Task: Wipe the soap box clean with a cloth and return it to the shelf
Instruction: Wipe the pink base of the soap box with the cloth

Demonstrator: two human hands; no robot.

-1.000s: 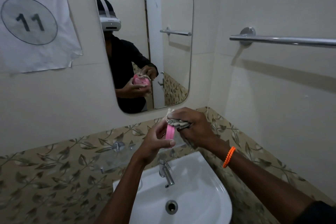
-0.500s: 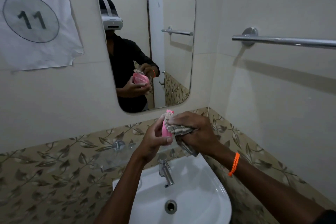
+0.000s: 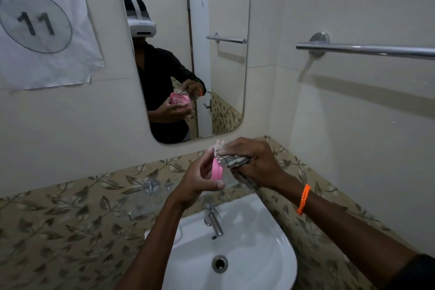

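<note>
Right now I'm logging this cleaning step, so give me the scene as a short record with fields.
setting: bathroom, above a white sink
left hand: holds the pink soap box edge-on
right hand: grips the patterned cloth, pressing it against the box
mirror: reflects both hands at work
tap: no water seen running
stage: wiping, box not yet returned

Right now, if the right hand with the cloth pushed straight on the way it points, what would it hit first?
The right hand points left, pressing the cloth against the pink soap box, so that comes first; behind it is the left hand.
</note>
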